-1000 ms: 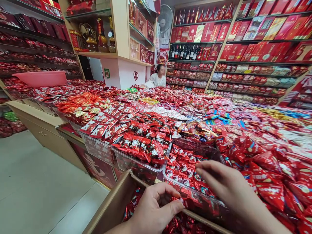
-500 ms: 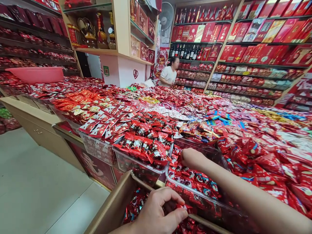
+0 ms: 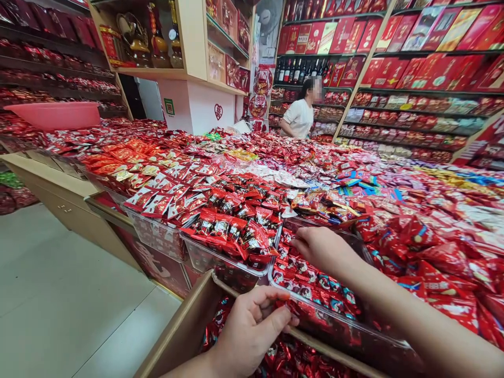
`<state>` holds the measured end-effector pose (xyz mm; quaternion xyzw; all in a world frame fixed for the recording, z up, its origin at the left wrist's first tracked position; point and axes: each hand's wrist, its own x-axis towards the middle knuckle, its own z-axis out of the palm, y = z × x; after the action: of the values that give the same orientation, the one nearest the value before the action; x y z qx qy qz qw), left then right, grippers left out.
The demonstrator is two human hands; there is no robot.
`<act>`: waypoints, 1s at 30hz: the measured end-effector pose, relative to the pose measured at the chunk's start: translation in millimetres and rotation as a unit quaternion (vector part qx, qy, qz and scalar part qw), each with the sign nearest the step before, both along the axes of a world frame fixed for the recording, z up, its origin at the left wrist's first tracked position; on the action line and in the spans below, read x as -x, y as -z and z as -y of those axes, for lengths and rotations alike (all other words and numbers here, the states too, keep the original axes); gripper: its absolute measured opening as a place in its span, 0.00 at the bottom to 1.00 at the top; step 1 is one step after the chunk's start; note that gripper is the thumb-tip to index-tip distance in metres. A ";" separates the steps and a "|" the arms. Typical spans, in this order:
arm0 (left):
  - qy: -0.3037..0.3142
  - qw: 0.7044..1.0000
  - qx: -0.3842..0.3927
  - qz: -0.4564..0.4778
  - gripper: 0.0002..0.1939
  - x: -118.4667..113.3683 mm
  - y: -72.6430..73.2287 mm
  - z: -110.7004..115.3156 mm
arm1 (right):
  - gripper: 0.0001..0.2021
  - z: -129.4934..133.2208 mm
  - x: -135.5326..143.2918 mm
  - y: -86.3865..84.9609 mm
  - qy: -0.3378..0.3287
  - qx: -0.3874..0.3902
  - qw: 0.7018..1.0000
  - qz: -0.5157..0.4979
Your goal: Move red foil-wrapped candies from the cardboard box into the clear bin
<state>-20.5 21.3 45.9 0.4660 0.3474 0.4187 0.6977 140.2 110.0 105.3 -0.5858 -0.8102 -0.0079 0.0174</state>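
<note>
My left hand point(image 3: 252, 328) is over an open cardboard box point(image 3: 177, 325) of red wrapped candies point(image 3: 291, 359), its thumb and fingers closed on a red candy that shows between them. Beyond the box's edge is a clear plastic bin point(image 3: 315, 310) with red and blue wrapped candies point(image 3: 311, 281) in rows. My right hand point(image 3: 325, 249) reaches into the back of this bin, fingers bent down at the candies; what its fingertips hold, if anything, is hidden.
To the left stands a clear bin point(image 3: 232, 270) heaped with red and black packets. Larger red packets point(image 3: 441, 262) lie at the right. A pink basin point(image 3: 55, 114) sits at the far left. A person in a white top point(image 3: 299, 118) stands behind the display.
My left hand has shifted slightly left and up. My right hand has lifted a little, showing more of its fingers. The person at the back has moved right, and the view has shifted slightly.
</note>
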 end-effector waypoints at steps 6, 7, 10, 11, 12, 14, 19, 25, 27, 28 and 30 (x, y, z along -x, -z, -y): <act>-0.010 0.997 0.054 0.059 0.11 -3.5 -2.8 3.4 | 0.07 71.4 3.6 -16.5 -0.123 0.233 0.903 -0.339; -0.008 0.996 0.063 0.064 0.11 -4.5 -2.7 5.0 | 0.06 79.3 3.2 -13.5 -0.114 0.243 0.893 -0.361; -0.005 0.994 0.076 0.082 0.11 -7.9 -2.2 10.3 | 0.08 87.1 -2.1 -7.8 -0.092 0.266 0.868 -0.409; -0.005 0.994 0.071 0.081 0.11 -8.8 -1.9 11.7 | 0.08 84.2 -5.3 -8.6 -0.091 0.266 0.869 -0.406; -0.005 0.995 0.064 0.075 0.11 -9.6 -1.3 12.9 | 0.09 78.6 -9.0 -10.6 -0.092 0.255 0.880 -0.390; -0.002 0.998 0.044 0.046 0.11 -10.3 0.6 13.9 | 0.09 60.9 -16.3 -16.4 -0.086 0.202 0.920 -0.325; 0.024 0.998 -0.007 -0.054 0.09 -8.9 7.7 12.2 | 0.09 1.5 -21.0 -10.2 -0.012 0.116 0.984 -0.133; 0.029 0.987 -0.073 -0.143 0.09 -4.2 12.1 8.1 | 0.06 -35.1 -6.7 30.3 0.002 0.114 0.991 -0.064; 0.038 0.983 -0.090 -0.156 0.09 -2.5 14.3 6.6 | 0.06 -36.9 -5.4 36.6 0.004 0.097 0.995 -0.036; 0.042 0.981 -0.099 -0.163 0.09 -1.8 15.4 6.1 | 0.06 -36.7 -5.6 38.0 0.003 0.084 0.996 -0.022; 0.050 0.974 -0.124 -0.183 0.09 -0.9 17.2 5.4 | 0.08 -34.8 -6.8 38.6 -0.001 0.057 0.998 0.003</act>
<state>-19.6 16.0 28.8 0.6345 0.3911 0.3310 0.5788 147.0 144.8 66.8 -0.5848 -0.8101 0.0366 -0.0178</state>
